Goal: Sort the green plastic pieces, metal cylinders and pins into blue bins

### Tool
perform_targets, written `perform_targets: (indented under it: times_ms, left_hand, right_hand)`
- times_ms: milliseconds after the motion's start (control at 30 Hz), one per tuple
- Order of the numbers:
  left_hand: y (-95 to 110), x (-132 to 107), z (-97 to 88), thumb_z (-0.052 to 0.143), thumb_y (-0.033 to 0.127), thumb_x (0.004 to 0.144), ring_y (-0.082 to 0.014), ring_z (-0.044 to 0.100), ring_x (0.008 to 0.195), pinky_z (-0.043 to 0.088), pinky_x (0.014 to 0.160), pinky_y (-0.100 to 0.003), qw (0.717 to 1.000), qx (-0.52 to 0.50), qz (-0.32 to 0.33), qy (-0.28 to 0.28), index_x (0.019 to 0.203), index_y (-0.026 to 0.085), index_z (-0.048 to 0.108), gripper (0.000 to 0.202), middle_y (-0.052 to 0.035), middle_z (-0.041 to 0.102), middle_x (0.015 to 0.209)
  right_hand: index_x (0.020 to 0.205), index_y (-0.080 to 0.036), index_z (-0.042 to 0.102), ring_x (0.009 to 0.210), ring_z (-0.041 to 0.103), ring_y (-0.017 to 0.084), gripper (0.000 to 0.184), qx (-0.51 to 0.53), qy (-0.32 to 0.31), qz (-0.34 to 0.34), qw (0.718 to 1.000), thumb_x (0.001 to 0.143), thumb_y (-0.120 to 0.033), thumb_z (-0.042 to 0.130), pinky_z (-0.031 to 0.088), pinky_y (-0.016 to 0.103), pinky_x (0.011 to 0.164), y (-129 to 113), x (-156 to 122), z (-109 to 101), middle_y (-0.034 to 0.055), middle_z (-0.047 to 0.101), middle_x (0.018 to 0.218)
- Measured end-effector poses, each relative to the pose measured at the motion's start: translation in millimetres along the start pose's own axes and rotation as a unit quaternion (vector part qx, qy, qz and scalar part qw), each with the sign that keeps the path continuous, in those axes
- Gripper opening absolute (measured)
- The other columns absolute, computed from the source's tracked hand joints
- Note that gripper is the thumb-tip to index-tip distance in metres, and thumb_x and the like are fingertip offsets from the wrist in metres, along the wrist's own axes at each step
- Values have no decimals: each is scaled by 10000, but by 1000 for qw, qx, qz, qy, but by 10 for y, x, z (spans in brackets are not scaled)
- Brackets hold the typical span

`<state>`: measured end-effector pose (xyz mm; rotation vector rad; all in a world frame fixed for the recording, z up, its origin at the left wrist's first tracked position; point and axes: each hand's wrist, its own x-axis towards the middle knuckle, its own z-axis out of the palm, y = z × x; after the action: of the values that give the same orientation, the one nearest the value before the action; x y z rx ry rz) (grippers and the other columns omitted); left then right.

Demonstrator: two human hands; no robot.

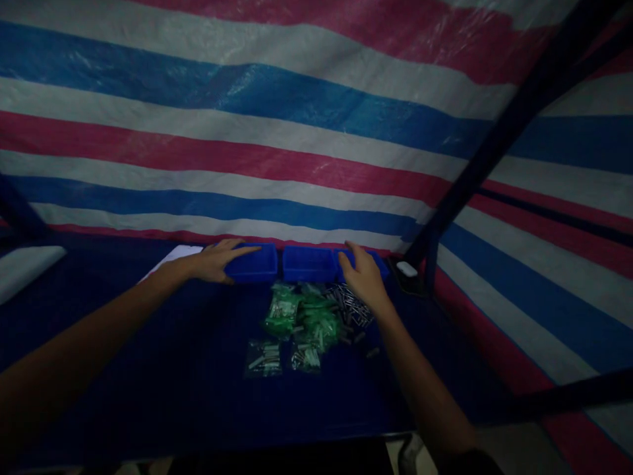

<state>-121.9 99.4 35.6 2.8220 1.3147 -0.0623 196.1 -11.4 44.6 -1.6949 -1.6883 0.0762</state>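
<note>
Three blue plastic bins stand in a row at the back of a dark blue table (148, 369). My left hand (215, 260) lies with fingers stretched over the rim of the left bin (254, 266). My right hand (363, 274) rests with fingers apart on the right bin (380, 264), holding nothing. The middle bin (309, 262) is untouched. In front of the bins lie green-tinted small bags (306, 316), clear bags of small metal parts (264, 359) and a loose heap of small metal pins (353, 307).
A red, white and blue striped tarp (297, 132) hangs behind and to the right. A dark frame post (494, 145) slants up at right. A white sheet (175, 254) lies behind my left wrist, and a small white object (406, 268) sits by the post.
</note>
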Motion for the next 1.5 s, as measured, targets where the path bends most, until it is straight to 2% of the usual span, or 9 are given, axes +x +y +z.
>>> perform_targets:
  times_ms: [67,200,300,467,633,767,967,1200,1500]
  left_hand:
    - [12,63,39,605,325,660,-360,177,1312,247,988,-532,1000,-1,-1,-31,1399,324,111,890,-105,175,1465]
    - [47,233,20,586,256,673,-347,62,1340,147,991,-613,996,21,-17,-80,1402,321,26,922,-124,88,1483]
    - [106,359,-15,604,307,675,-340,-8,1342,105,996,-622,996,12,7,-85,1403,298,-14,956,-130,49,1484]
    - [277,524,28,511,589,716,-368,-37,1333,85,984,-642,998,-13,5,-60,1404,307,72,863,-124,31,1484]
    - [227,574,148,504,496,764,-385,87,1328,83,952,-688,998,6,-6,-58,1378,399,119,731,-59,35,1490]
    - [300,551,178,515,481,751,-364,55,1336,174,978,-629,998,-7,-22,-57,1401,330,91,790,-103,6,1488]
    - [550,628,299,495,540,741,-351,58,1337,223,1010,-532,1000,1,-14,-3,1416,172,77,875,-204,25,1466]
    - [557,635,355,413,554,792,-341,67,1333,222,1043,-442,1000,17,3,20,1414,113,71,836,-217,30,1457]
    - [538,669,342,451,563,759,-345,110,1328,223,1047,-449,999,-21,5,32,1402,114,168,834,-209,97,1458]
  right_hand:
    - [1236,-107,460,1153,458,273,480,-122,-67,37,990,866,-395,362,320,406,972,250,200,171,163,508,1239]
    - [1276,-145,412,1068,540,247,482,-177,-186,50,965,869,-395,348,335,389,930,377,312,404,138,573,1179]
    - [1290,-178,392,1095,522,216,452,-169,-148,56,973,886,-362,307,280,385,962,352,275,479,104,583,1178]
    - [1279,-203,421,1090,518,201,446,-151,-122,55,979,880,-379,326,275,355,947,406,245,512,84,584,1181]
    - [1266,-209,437,1063,525,208,430,-144,-92,50,984,867,-338,340,278,355,930,433,223,532,75,600,1152]
    - [1321,-204,354,1162,451,180,483,-110,-57,34,992,846,-287,347,257,336,961,433,190,561,65,485,1302]
    - [1243,-202,464,1131,485,173,440,-116,-76,37,990,833,-280,323,260,346,959,448,186,573,49,433,1348]
    - [1253,-215,448,1112,507,181,447,-129,-75,46,988,840,-271,287,291,360,922,439,192,569,50,417,1359]
    - [1281,-227,409,1142,480,193,449,-163,-110,29,980,857,-295,277,305,362,913,399,170,481,53,374,1389]
